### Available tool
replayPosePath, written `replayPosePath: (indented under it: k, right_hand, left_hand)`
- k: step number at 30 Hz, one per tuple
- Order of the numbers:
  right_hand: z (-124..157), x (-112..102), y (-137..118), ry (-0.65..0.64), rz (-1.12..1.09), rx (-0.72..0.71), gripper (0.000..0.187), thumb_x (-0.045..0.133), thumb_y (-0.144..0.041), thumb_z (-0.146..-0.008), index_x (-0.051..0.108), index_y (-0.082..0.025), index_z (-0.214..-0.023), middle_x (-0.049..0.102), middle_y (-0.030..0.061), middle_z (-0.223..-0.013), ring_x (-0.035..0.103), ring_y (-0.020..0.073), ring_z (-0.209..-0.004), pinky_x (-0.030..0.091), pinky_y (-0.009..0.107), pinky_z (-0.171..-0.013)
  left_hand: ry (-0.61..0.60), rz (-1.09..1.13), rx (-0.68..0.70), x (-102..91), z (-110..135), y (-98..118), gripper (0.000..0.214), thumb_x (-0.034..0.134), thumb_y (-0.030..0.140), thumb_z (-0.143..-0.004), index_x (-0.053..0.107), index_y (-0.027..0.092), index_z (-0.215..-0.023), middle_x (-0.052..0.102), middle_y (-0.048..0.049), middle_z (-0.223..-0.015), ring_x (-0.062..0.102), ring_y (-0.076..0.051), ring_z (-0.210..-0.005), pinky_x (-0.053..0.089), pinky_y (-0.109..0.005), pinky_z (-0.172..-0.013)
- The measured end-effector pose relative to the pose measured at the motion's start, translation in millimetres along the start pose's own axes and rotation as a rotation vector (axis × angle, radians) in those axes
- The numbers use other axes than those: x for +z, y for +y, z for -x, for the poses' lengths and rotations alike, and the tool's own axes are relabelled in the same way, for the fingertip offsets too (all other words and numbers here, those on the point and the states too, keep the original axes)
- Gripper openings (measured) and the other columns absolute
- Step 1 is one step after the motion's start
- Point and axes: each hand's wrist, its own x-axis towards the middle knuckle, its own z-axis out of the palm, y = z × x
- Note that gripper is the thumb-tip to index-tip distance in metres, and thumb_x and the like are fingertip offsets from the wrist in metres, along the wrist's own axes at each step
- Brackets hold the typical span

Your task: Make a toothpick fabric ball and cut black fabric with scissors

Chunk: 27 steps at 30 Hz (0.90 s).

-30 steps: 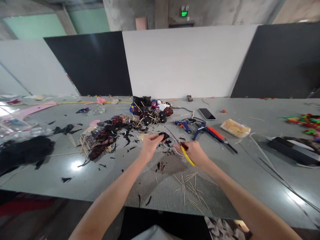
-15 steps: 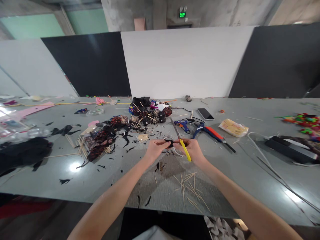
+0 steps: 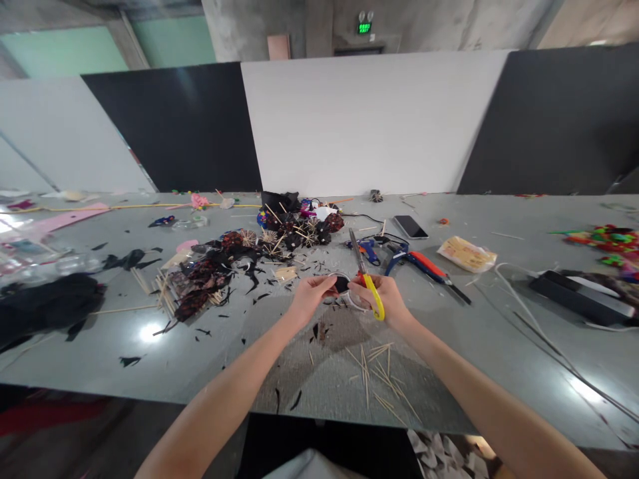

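A small piece of black fabric (image 3: 342,284) is stretched between my two hands over the middle of the table. My left hand (image 3: 312,296) pinches its left edge with thumb and fingertips. On the other side my right hand (image 3: 383,297) grips its right edge and also carries a pair of scissors (image 3: 373,297) with yellow handles, blades pointing away from me. Below and behind the fabric lies a white ring-shaped object (image 3: 355,305), partly hidden by my hands. Black scraps (image 3: 315,330) are scattered near my wrists.
Thin wooden sticks (image 3: 384,379) lie close to me. A glue gun (image 3: 369,251), orange-handled pliers-like tool (image 3: 426,265), phone (image 3: 411,227) and yellow packet (image 3: 466,255) sit to the right. Dark fabric balls with sticks (image 3: 294,229) are heaped at centre-left; a cable (image 3: 539,326) runs at right.
The scissors have turned in my right hand, so their yellow handles show more broadly and the blades point slightly further right. The black fabric now shows flatter between my fingers.
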Motion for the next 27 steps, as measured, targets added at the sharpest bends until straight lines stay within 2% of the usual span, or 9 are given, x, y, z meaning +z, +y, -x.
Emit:
replayPosePath:
  k: [7,11,15,21,27]
  right_hand:
    - [2.4,1.8,-7.5,0.017,0.04,-0.004,0.042,0.083,-0.053,-0.071,0.068,-0.015,-0.081,0.048,-0.0053,-0.053,0.038,0.0084,-0.045,0.027,0.024,-0.045]
    - [3.5,2.2,-11.1,0.019,0.089,-0.008,0.044,0.081,-0.055,-0.071,0.069,-0.014,-0.08,0.049,-0.0044,-0.054,0.037,0.0084,-0.046,0.027,0.024,-0.045]
    - [1.6,0.6,-6.2,0.016,0.13,-0.027,0.045,0.081,-0.057,-0.071,0.07,-0.014,-0.079,0.05,-0.0036,-0.055,0.038,0.0089,-0.047,0.027,0.024,-0.046]
    - [-2.0,-0.8,5.3,-0.014,0.129,-0.041,0.051,0.079,-0.065,-0.072,0.068,-0.016,-0.08,0.05,-0.0036,-0.056,0.039,0.0099,-0.047,0.029,0.025,-0.046]
    - [-1.4,-2.5,-1.1,0.018,0.219,-0.08,0.057,0.071,-0.074,-0.076,0.059,-0.018,-0.071,0.045,-0.0044,-0.056,0.038,0.0103,-0.05,0.03,0.026,-0.05]
  left_hand:
    - [-0.011,-0.012,-0.005,0.8,-0.8,0.7,0.04,0.087,0.054,-0.071,0.08,0.016,-0.076,0.073,-0.0058,-0.077,0.063,-0.016,-0.07,0.054,-0.03,-0.074]
    - [-0.068,-0.085,-0.036,0.6,-0.3,0.2,0.041,0.088,0.055,-0.069,0.078,0.015,-0.074,0.072,-0.0048,-0.073,0.063,-0.015,-0.068,0.054,-0.03,-0.076]
    - [-0.096,-0.214,-0.025,2.1,3.0,2.1,0.038,0.089,0.05,-0.067,0.078,0.015,-0.076,0.072,-0.0048,-0.072,0.063,-0.015,-0.066,0.049,-0.028,-0.069]
    - [-0.057,-0.219,0.009,5.4,5.7,3.0,0.033,0.088,0.046,-0.068,0.076,0.016,-0.067,0.073,-0.005,-0.069,0.064,-0.017,-0.064,0.049,-0.029,-0.069]
    - [0.038,-0.105,0.02,2.7,3.2,3.1,0.03,0.088,0.043,-0.068,0.075,0.016,-0.065,0.071,-0.0053,-0.069,0.064,-0.017,-0.068,0.051,-0.03,-0.073]
